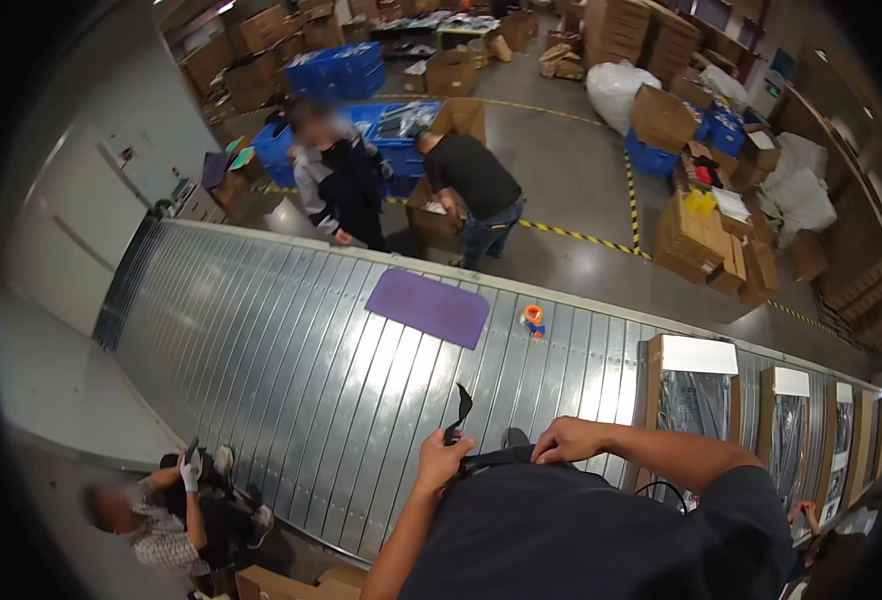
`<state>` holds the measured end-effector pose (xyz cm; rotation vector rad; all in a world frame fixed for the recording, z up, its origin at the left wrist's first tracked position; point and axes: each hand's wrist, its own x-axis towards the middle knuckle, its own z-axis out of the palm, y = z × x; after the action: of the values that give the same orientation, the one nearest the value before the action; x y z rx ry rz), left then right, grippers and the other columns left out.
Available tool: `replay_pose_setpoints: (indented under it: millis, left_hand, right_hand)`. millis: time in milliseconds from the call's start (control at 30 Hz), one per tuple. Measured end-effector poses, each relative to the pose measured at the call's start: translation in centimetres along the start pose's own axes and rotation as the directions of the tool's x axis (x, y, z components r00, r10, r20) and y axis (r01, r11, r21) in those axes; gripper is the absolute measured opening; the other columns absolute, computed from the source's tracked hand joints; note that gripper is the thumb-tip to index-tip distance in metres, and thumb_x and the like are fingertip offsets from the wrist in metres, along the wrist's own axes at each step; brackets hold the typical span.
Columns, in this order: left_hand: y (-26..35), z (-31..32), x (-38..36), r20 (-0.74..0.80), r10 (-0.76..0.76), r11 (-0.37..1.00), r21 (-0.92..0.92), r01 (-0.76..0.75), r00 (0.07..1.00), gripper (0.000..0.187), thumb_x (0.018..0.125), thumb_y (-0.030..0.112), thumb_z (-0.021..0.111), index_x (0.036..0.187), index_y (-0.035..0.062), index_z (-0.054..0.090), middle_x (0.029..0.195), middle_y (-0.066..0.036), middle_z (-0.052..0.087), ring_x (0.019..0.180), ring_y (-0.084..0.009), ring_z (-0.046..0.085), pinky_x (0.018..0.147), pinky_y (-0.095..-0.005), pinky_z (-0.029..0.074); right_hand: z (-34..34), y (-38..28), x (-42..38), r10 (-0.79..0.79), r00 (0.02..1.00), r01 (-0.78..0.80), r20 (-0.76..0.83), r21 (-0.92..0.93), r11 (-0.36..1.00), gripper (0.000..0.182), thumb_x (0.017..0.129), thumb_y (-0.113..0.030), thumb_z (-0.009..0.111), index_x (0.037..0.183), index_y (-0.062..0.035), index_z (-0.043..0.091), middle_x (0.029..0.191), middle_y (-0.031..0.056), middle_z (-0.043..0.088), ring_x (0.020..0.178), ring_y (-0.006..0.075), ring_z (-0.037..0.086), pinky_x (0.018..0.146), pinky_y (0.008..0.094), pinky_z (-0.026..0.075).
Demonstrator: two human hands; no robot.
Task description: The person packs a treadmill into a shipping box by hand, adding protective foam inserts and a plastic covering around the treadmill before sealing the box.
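Observation:
My left hand is closed around a black strap at my waist, its loose end sticking up above the fingers. To the right, my right hand is also closed, its fingers pinching black fabric along the front of my waist. The dark shirt covers my body just below both hands. Beyond them, a purple mat lies flat on the metal slat conveyor. An orange and blue tape dispenser sits to the right of the mat.
Open cartons with black-wrapped contents line the conveyor on my right. Across it stand a person in a dark jacket and a bending person near blue bins. Another person sits at the lower left. Cardboard boxes are stacked beyond.

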<state>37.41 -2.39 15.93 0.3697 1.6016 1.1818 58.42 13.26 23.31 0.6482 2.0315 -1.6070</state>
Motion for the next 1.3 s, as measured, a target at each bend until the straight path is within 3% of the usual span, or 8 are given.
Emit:
replay_pose_setpoints:
  millis: [133,400,533,733,833,933,1167,1300]
  left_hand:
    - [0.0,-0.1,-0.2,0.017,0.019,1.0,-0.019,-0.018,1.0,0.023,0.075,0.013,0.073,0.086,0.0003,0.058,0.066,0.001,0.055,0.055,-0.0056,0.049,0.048,-0.0211,0.038]
    - [-1.0,0.3,-0.9,0.011,0.055,0.996,-0.069,-0.054,0.998,0.019,0.076,0.012,0.071,0.083,0.0012,0.057,0.063,0.002,0.054,0.053,-0.0044,0.046,0.046,-0.0205,0.035]
    - [-0.8,0.7,-1.2,0.01,0.061,0.996,-0.059,-0.06,0.998,0.017,0.077,0.012,0.071,0.081,0.002,0.058,0.062,0.003,0.053,0.052,-0.0039,0.045,0.046,-0.0206,0.034]
    - [-0.9,1.9,-1.6,0.004,0.071,0.995,-0.064,-0.07,0.997,0.016,0.077,0.013,0.071,0.079,0.0027,0.058,0.062,0.004,0.052,0.052,-0.0035,0.044,0.046,-0.0205,0.033]
    - [-0.6,2.3,-2.0,0.004,0.067,0.996,-0.063,-0.067,0.998,0.016,0.077,0.013,0.071,0.079,0.0033,0.058,0.062,0.004,0.052,0.052,-0.0035,0.044,0.046,-0.0204,0.033]
    - [-0.7,2.9,-2.3,0.008,0.049,0.994,-0.094,-0.048,0.999,0.016,0.077,0.013,0.07,0.078,0.0039,0.057,0.063,0.004,0.052,0.053,-0.0034,0.044,0.047,-0.0204,0.033]
    - [-0.3,3.5,-3.1,0.027,0.018,0.995,-0.103,-0.015,0.999,0.016,0.078,0.013,0.07,0.079,0.004,0.057,0.063,0.005,0.051,0.054,-0.0031,0.043,0.047,-0.0202,0.033]
    - [-0.9,3.8,-2.5,0.046,0.046,0.997,-0.062,-0.043,0.998,0.016,0.078,0.014,0.07,0.079,0.0039,0.057,0.063,0.005,0.051,0.054,-0.0032,0.043,0.047,-0.0203,0.033]
  right_hand:
    - [-0.8,-2.4,-0.4,-0.047,0.994,0.068,0.095,-0.227,0.972,0.022,0.077,-0.012,0.065,0.097,-0.0042,0.069,0.09,0.0119,0.069,0.084,0.0234,0.065,0.074,0.0327,0.05]
    - [-0.5,-1.2,-0.4,-0.141,0.979,0.174,0.144,-0.25,0.952,0.023,0.074,-0.011,0.063,0.095,-0.0019,0.068,0.087,0.0166,0.067,0.083,0.0293,0.065,0.071,0.0366,0.05]
    - [0.4,-1.0,-0.2,-0.243,0.955,0.293,0.168,-0.445,0.846,0.019,0.076,-0.012,0.059,0.089,-0.0002,0.066,0.081,0.0186,0.065,0.076,0.0349,0.063,0.066,0.0395,0.049]
    - [1.1,-0.9,-0.7,-0.229,0.954,0.3,0.194,-0.6,0.741,0.019,0.074,-0.017,0.058,0.076,0.001,0.06,0.073,0.0211,0.06,0.073,0.0407,0.058,0.065,0.0455,0.047]
    - [1.1,0.0,-0.8,-0.257,0.956,0.289,0.14,-0.598,0.748,0.018,0.074,-0.016,0.056,0.077,0.0013,0.06,0.073,0.0209,0.061,0.074,0.0408,0.058,0.066,0.0462,0.047]
    - [0.6,1.7,-0.6,-0.18,0.975,0.222,0.13,-0.606,0.764,0.018,0.075,-0.015,0.055,0.08,0.001,0.062,0.076,0.02,0.062,0.075,0.0388,0.06,0.067,0.0441,0.048]
    - [0.1,2.5,-2.7,-0.299,0.952,0.302,0.059,-0.329,0.895,0.021,0.077,-0.013,0.058,0.092,-0.002,0.067,0.085,0.0166,0.066,0.079,0.0305,0.064,0.07,0.0376,0.049]
    - [-0.2,2.6,-2.6,-0.175,0.981,0.19,0.08,-0.251,0.949,0.02,0.08,-0.016,0.06,0.093,-0.0031,0.068,0.084,0.013,0.067,0.078,0.0247,0.065,0.069,0.0335,0.049]
